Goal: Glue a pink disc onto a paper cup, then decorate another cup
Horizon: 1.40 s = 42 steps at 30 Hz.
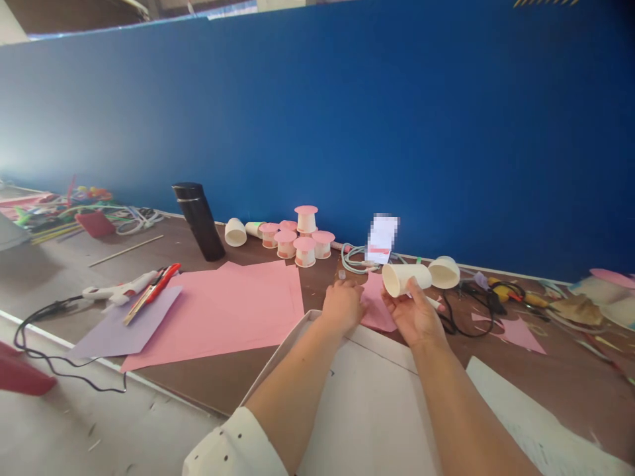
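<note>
My right hand (415,316) is closed around a white paper cup (409,279), held on its side with its mouth facing left. My left hand (342,305) is beside it, fingers curled down over the far edge of a white cardboard box (364,403); its fingertips are hidden, so what it grips, if anything, is unclear. A pink paper piece (378,305) lies between the two hands. Just beyond my left fingers is a small clear object (342,274). Another white cup (444,272) lies tipped right behind the held one.
Several cups with pink paper discs (305,251) stand grouped, one raised. Left are pink sheets (223,307), a purple sheet (119,330), a red utility knife (153,291), a white glue gun (119,291) and a black flask (199,221). A phone (381,238) and cables stand behind.
</note>
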Motion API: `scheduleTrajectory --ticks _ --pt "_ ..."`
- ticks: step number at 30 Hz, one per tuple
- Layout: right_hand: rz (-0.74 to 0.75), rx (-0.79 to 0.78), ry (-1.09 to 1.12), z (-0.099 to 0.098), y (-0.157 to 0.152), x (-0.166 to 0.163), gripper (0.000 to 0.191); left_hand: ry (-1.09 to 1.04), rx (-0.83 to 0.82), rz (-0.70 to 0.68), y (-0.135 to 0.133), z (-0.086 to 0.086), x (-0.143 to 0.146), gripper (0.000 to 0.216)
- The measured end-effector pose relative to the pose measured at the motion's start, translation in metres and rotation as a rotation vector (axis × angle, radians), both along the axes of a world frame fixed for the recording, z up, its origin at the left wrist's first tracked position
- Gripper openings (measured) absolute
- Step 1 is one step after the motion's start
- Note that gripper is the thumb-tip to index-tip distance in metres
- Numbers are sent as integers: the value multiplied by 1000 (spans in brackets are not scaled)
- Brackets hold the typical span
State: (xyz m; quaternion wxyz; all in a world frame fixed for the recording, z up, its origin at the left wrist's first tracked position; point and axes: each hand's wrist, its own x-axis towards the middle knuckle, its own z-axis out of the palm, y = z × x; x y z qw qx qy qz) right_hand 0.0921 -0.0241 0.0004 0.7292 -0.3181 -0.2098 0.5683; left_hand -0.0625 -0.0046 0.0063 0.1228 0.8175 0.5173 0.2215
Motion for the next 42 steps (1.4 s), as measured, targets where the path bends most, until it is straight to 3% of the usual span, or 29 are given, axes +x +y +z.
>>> scheduleTrajectory --ticks 2,4,9,13,20,31,42 --pt "-53 18 -54 0 1 -3 40 -225 61 79 -4 6 2 27" --pt "-97 39 -114 1 1 -8 45 -531 4 108 -8 11 6 23" --pt "-100 108 -240 3 -1 -22 46 -1226 -548 36 -14 12 19 25" --pt "-60 130 -301 2 -3 -26 44 -1544 -756 40 -14 12 20 18" --pt "-19 197 -272 3 -5 -21 55 -1616 -857 75 -16 17 15 10" --pt "10 323 -281 10 -7 -21 52 -1742 -1112 -39 -19 15 11 6" --pt "-77 226 -266 4 -5 -24 53 -1975 -1219 72 -23 23 10 9"
